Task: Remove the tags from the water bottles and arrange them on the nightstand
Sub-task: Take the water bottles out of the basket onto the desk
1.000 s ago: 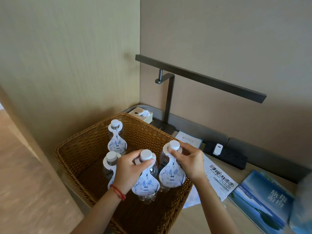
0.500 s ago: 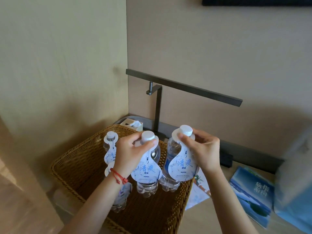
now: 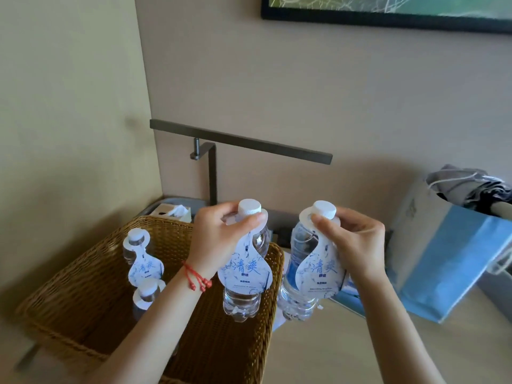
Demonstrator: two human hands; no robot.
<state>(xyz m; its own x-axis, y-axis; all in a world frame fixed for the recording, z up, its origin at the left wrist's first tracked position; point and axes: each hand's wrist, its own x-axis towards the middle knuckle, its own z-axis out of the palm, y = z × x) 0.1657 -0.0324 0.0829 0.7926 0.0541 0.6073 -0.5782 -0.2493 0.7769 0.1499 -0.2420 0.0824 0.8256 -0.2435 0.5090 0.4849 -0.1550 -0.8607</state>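
Change: both held bottles have been lifted out of the basket (image 3: 83, 286) since one second ago, when they stood inside it. The lifting step is judged done; tag removal and placement remain.

Left to right:

1. Basket: woven wicker, square, at the left edge of the tabletop (image 3: 332, 342). Two bottles (image 3: 140, 253) remain inside, tags on.
2. Left hand (image 3: 219, 239): fingers curled round the neck of the left bottle (image 3: 243, 300), thumb pressing its tag collar. The bottle hangs above the basket's right rim.
3. Left tag (image 3: 245, 270): flat white card, pear-shaped, blue print, looped under the ribbed white cap.
4. Right hand (image 3: 357, 242): fingers curled round the neck of the right bottle (image 3: 297, 300), held above the tabletop just beside the basket. Clear ribbed plastic.
5. Right tag (image 3: 321, 270): same form, still on.
6. Paper bag (image 3: 443, 267): blue and grey, at the right edge.
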